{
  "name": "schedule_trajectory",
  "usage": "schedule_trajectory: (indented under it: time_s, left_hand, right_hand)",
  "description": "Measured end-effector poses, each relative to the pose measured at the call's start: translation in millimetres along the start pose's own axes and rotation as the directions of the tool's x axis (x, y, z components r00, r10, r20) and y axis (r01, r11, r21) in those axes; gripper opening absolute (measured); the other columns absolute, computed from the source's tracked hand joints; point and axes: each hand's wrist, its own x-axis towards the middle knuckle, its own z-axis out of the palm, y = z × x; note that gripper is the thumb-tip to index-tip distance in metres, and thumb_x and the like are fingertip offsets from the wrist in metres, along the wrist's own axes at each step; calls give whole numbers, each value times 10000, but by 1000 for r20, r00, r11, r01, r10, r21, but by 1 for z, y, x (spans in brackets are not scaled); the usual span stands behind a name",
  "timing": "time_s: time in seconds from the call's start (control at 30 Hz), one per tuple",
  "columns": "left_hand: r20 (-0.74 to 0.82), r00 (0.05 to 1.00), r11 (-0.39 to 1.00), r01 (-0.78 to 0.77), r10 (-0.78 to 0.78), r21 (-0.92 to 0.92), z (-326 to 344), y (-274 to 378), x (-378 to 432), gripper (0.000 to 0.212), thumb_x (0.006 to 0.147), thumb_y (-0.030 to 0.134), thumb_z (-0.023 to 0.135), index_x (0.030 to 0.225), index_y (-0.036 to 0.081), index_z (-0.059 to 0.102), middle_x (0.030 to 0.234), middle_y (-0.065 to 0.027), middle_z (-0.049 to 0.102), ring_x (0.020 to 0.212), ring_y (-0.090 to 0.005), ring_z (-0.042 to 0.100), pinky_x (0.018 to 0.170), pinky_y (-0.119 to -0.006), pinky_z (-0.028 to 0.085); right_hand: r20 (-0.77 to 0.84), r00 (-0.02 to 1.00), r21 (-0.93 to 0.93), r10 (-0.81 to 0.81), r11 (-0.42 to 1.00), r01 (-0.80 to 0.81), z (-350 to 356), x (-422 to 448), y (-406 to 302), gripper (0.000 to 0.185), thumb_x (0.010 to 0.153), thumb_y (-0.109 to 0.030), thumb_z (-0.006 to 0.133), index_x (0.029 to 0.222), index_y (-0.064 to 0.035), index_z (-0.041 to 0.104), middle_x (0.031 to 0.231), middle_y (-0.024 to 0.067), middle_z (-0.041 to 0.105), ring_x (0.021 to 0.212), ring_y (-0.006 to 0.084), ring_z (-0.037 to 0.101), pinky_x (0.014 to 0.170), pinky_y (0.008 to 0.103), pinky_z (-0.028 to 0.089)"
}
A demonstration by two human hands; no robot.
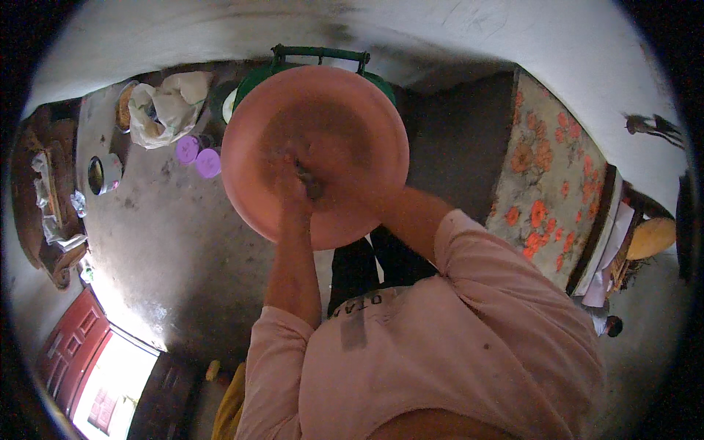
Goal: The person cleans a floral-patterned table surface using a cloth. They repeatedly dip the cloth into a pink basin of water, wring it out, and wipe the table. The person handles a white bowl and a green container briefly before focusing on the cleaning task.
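Note:
Before me is a round orange-pink plastic basin (pixel 245 203), resting over a green metal stand or vessel (pixel 379 82) with a bar at its back. Inside the basin, left of its middle, is my left hand (pixel 291 184), beside a small dark object (pixel 312 188) that I cannot identify. My right hand (pixel 344 173) reaches into the basin from the right and is blurred. The basin's bottom looks dark, and its contents are unclear. Whether either hand grips the dark object cannot be told.
Two purple-lidded containers (pixel 208 163) and a pale sack (pixel 165 110) stand left of the basin. Farther left is a round metal container (pixel 107 174). A flower-patterned surface (pixel 542 187) lies to the right. The wall (pixel 440 33) rises behind. A red door (pixel 74 346) is at lower left.

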Motion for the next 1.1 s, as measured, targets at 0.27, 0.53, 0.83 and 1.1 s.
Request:
schedule_trajectory:
  time_s: [0.27,0.53,0.83,1.1]
  left_hand:
    - [-155,939,950,-292,306,106,14,11,-25,526,935,353,449,1356,62,329,1310,-66,410,1186,-206,381,992,-342,312]
    - [145,984,982,-81,106,-171,-6,26,-24,551,935,395,423,1361,64,313,1384,-75,336,1234,-227,341,1042,-350,278]
    - [287,956,989,-25,66,-147,-17,-10,-5,524,930,396,421,1336,70,356,1319,-82,402,1171,-238,405,983,-355,352]
    - [-91,986,948,-106,139,300,-68,-37,49,449,916,303,471,1295,77,387,1228,-85,471,1115,-212,454,940,-331,381]
  right_hand:
    - [-283,944,-507,-168,862,1,-5,23,65,437,826,-322,567,1123,-1,563,1084,229,575,1046,345,523,930,437,368]
    - [74,987,225,145,961,-158,45,-48,-37,395,820,-355,586,1019,-14,602,950,218,617,872,356,585,785,422,453]
    - [330,943,195,28,976,-97,40,-3,29,243,864,-224,527,1055,-87,588,1102,131,583,997,276,548,872,360,423]
    - [-257,948,-48,-188,982,182,-19,24,54,455,855,-108,470,1301,-40,407,1294,164,429,1164,313,421,1018,429,304]
